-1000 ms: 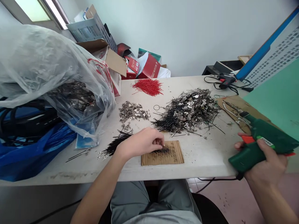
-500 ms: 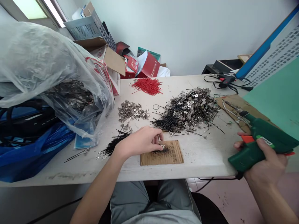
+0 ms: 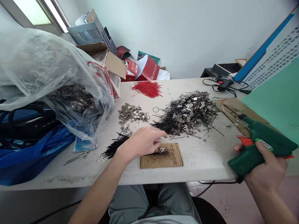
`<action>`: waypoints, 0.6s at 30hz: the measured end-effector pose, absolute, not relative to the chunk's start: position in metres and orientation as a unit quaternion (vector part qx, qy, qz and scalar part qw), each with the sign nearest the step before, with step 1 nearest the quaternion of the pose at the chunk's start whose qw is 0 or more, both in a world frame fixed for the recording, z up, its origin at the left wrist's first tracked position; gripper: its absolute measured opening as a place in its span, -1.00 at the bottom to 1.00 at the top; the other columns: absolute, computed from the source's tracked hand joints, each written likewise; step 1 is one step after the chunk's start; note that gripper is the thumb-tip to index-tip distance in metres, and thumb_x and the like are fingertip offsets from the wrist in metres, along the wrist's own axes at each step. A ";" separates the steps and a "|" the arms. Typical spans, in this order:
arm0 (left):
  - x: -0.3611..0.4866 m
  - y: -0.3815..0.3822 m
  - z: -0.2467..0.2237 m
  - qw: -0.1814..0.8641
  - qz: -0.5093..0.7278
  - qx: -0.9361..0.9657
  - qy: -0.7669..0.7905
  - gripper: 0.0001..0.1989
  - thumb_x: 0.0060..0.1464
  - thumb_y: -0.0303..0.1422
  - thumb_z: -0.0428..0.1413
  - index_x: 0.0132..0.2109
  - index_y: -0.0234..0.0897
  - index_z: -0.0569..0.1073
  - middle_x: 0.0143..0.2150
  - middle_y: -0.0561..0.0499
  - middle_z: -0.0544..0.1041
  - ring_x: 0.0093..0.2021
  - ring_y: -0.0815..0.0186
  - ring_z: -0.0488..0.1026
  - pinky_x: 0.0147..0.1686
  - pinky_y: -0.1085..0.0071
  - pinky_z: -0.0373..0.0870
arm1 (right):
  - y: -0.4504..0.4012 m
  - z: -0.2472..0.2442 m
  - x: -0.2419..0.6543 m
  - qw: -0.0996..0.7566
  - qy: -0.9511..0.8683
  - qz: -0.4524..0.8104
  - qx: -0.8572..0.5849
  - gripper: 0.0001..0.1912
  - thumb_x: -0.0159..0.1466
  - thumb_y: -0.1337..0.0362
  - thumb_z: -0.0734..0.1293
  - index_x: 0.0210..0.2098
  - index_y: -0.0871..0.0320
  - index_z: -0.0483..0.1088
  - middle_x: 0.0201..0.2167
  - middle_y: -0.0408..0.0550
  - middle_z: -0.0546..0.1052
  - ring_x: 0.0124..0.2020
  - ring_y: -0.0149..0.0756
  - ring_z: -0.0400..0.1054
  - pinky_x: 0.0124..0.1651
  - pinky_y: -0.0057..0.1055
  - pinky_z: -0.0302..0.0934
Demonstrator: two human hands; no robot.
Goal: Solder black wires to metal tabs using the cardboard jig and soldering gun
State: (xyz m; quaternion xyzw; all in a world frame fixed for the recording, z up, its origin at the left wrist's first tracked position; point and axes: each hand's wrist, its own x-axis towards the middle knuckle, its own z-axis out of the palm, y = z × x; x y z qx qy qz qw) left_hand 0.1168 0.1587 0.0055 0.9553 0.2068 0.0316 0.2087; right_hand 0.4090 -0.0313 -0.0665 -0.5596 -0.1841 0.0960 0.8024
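Observation:
My left hand (image 3: 143,142) is over a small scorched cardboard piece (image 3: 173,161), fingers curled and palm down. Just past its fingertips, a small metal terminal (image 3: 162,150) lies on the cardboard. A short black wire runs back from it under my hand; whether the fingers pinch anything is hidden. My right hand (image 3: 266,168) grips a green soldering gun (image 3: 263,137) with an orange trigger. Its metal tip points left, above a brown cardboard sheet (image 3: 235,105). Beside my left wrist is a bundle of black wires (image 3: 114,146).
Behind the cardboard lies a large heap of black wires with metal terminals (image 3: 187,112). Loose terminals (image 3: 133,113) and red wires (image 3: 147,89) form smaller piles. Plastic bags (image 3: 46,62) crowd the left. A corded black tool (image 3: 225,83) sits at the back right.
The fingers of my left hand have lifted off the terminal and drawn slightly back, leaving it in plainer sight. My right hand keeps its grip on the soldering gun, nearly unmoved.

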 end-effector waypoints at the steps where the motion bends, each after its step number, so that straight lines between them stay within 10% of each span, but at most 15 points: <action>1: 0.117 0.159 0.003 0.197 0.033 0.958 0.205 -0.68 0.25 -0.53 0.10 0.08 -0.19 0.59 -0.05 0.01 0.67 -0.16 0.28 0.57 -0.24 0.37 0.35 | -0.031 -0.067 0.409 0.803 -0.185 0.096 -0.559 -0.58 0.05 0.29 0.46 -0.07 0.17 0.56 -0.31 0.03 0.64 -0.57 -0.25 0.43 -0.57 -0.39 0.37; 18: 0.114 0.168 0.010 0.354 0.423 0.780 0.295 -0.90 0.24 -0.33 0.27 -0.22 -0.27 0.61 -0.53 0.15 0.35 -0.50 0.46 0.22 -0.41 0.48 0.22 | -0.034 -0.065 0.409 0.787 -0.181 0.118 -0.577 -0.60 0.06 0.23 0.47 -0.08 0.13 0.54 -0.28 0.06 0.63 -0.59 -0.26 0.40 -0.58 -0.37 0.35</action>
